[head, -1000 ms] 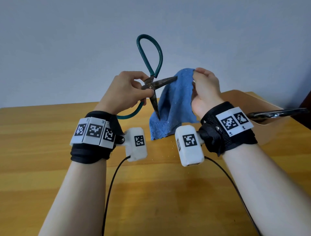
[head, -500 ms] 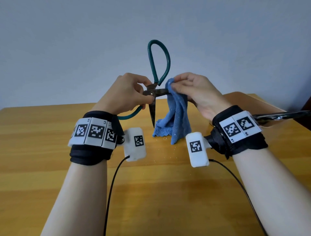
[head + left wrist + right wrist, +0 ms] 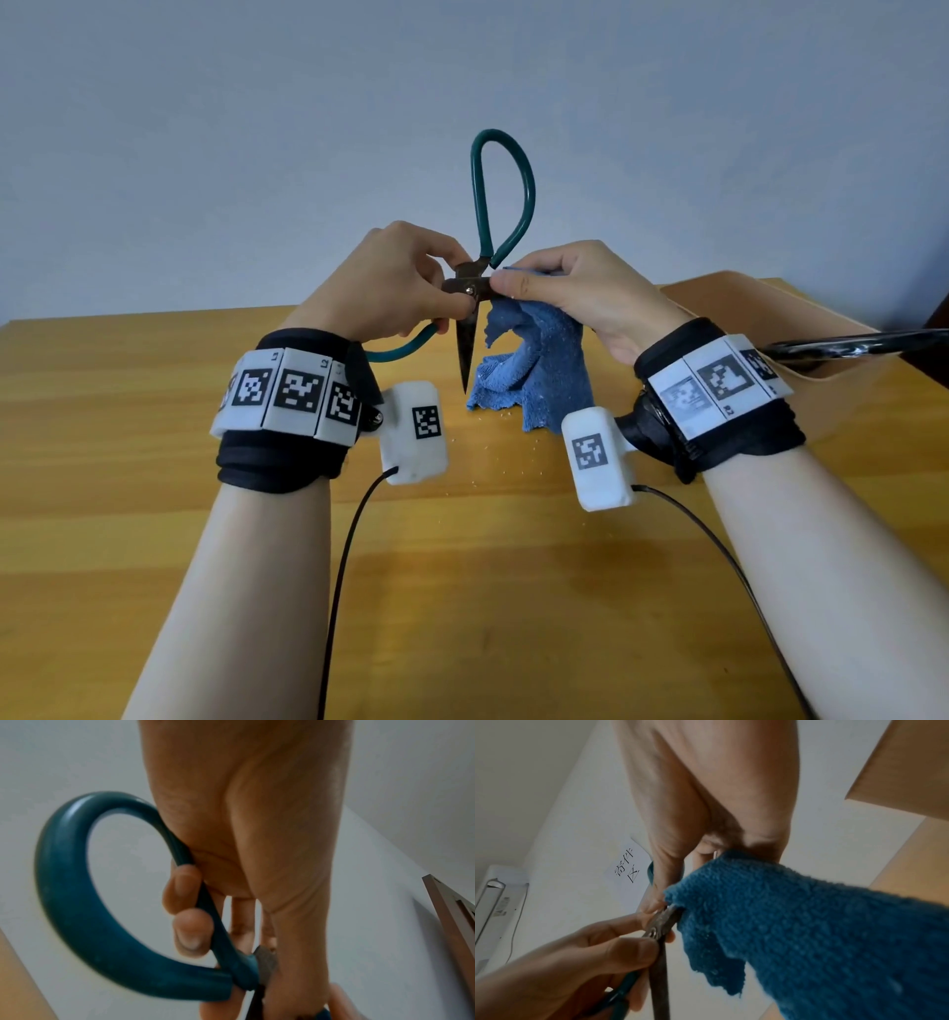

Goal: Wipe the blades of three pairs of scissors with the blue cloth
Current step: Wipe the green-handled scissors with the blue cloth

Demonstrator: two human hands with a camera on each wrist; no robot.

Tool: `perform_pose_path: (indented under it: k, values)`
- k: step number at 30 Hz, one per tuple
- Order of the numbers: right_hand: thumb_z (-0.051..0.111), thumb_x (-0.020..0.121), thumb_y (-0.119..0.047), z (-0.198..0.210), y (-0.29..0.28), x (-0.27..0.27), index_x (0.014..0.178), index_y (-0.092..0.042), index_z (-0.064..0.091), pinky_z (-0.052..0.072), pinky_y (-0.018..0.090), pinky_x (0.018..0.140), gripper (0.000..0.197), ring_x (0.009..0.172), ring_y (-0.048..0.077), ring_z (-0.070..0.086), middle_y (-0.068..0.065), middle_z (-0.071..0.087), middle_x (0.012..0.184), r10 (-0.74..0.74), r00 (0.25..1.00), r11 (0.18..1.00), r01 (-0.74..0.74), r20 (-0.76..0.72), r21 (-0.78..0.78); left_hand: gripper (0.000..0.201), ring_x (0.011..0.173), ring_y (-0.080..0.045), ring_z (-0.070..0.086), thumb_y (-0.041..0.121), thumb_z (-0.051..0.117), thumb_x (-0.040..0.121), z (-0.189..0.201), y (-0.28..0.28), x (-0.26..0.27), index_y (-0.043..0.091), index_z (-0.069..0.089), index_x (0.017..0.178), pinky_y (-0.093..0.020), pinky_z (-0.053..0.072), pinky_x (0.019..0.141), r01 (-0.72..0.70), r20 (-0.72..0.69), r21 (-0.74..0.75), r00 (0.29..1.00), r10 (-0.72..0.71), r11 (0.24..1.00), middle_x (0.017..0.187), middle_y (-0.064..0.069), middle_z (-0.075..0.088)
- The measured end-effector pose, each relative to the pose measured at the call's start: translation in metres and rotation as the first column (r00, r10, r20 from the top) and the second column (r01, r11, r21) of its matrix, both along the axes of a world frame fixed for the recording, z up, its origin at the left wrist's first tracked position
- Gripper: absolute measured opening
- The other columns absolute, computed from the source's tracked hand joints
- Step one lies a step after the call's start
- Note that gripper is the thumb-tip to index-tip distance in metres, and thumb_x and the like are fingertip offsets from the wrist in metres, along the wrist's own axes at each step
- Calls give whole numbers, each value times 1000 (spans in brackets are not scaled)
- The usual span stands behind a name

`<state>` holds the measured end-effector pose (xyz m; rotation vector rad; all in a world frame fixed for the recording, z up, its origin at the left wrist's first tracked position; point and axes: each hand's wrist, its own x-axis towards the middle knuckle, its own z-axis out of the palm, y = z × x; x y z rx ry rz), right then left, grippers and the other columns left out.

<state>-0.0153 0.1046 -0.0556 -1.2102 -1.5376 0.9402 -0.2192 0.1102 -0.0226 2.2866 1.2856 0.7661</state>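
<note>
Green-handled scissors (image 3: 500, 205) are held up over the wooden table, spread wide: one loop stands up, one dark blade (image 3: 466, 344) points down. My left hand (image 3: 405, 288) pinches them at the pivot, with two fingers curled round the lower green loop (image 3: 85, 914). My right hand (image 3: 570, 293) grips the blue cloth (image 3: 539, 370) and pinches it round the other blade beside the pivot (image 3: 664, 921); that blade is hidden inside the cloth. The cloth's lower end rests on the table.
A second pair of dark scissors (image 3: 847, 345) lies on a brown cardboard box (image 3: 719, 303) at the right. Small crumbs dot the wooden table (image 3: 154, 462) below the cloth. Cables run from both wrist cameras toward me. A grey wall stands behind.
My right hand has slid the cloth leftward along the sideways blade, from its tip to the pivot. The scissors have turned slightly, so the upper loop stands more upright.
</note>
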Motion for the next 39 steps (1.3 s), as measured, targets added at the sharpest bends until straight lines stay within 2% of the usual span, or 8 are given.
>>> perform_pose_path:
  k: [4, 7, 17, 22, 26, 30, 36, 39]
  values:
    - [67, 94, -27, 0, 0, 2, 104, -5, 74, 54, 29, 88, 26, 88, 17, 69, 14, 75, 103, 58, 998, 998, -57, 28, -37, 8, 47, -21, 45, 18, 75, 83, 0, 1, -3, 23, 71, 88, -29, 44, 59, -5, -4, -7, 1000, 5, 1000, 62, -5, 70]
    - [70, 90, -10, 0, -1, 2, 103, -8, 75, 56, 26, 81, 13, 82, 14, 70, 11, 76, 95, 36, 999, 999, -36, 24, -5, 9, 44, -18, 44, 17, 74, 84, 1, 1, -4, 24, 71, 89, -27, 42, 59, -2, 0, -6, 1000, 2, 1000, 62, -4, 70]
    - [73, 87, -7, -4, 5, 3, 88, -8, 75, 51, 19, 55, 2, 58, 9, 65, 5, 70, 77, -185, 969, 981, 191, -163, 22, 7, 45, -18, 43, 19, 73, 85, -1, 2, -6, 25, 71, 89, -27, 44, 59, -27, 18, 15, 999, 27, 1000, 64, -3, 71]
    - [71, 89, -11, -7, 13, 18, 79, -20, 70, 54, 30, 74, 13, 79, 16, 64, 6, 67, 87, -437, 867, 884, 463, -239, 63, 8, 42, -14, 42, 19, 74, 85, -2, 6, -15, 25, 71, 88, -30, 45, 62, -76, -19, 7, 997, 76, 997, 63, -2, 72]
    - [76, 84, -12, 4, 7, 11, 87, -16, 67, 57, 31, 70, 10, 77, 17, 70, 3, 73, 82, -361, 855, 888, 437, -371, 141, 8, 37, -8, 42, 23, 74, 84, -4, 10, -12, 28, 72, 89, -29, 46, 62, -136, -29, 26, 990, 136, 990, 63, 0, 72]
    - [82, 73, -20, 9, 4, -8, 76, -22, 70, 57, 35, 74, 12, 74, 17, 69, 1, 74, 78, -291, 941, 902, 330, -170, 280, 8, 38, -10, 42, 23, 73, 83, -5, 8, -4, 28, 73, 90, -26, 45, 59, -138, -32, 6, 990, 138, 990, 62, 0, 72]
    - [86, 72, -17, 4, -3, -24, 74, -16, 74, 38, 11, 54, 12, 52, -1, 48, 2, 63, 65, -240, 962, 924, 186, 127, 334, 7, 43, -16, 42, 22, 72, 83, 1, 3, 6, 24, 72, 89, -26, 42, 56, -74, -30, -29, 997, 73, 997, 59, -1, 70]
    - [86, 71, -17, 2, 0, -22, 73, -15, 70, 35, 9, 51, 17, 50, -2, 46, -7, 55, 61, -305, 934, 913, 231, 188, 337, 6, 42, -16, 40, 19, 72, 82, 1, 1, 6, 24, 71, 85, -27, 42, 57, -54, -28, -33, 998, 53, 998, 58, -1, 70]
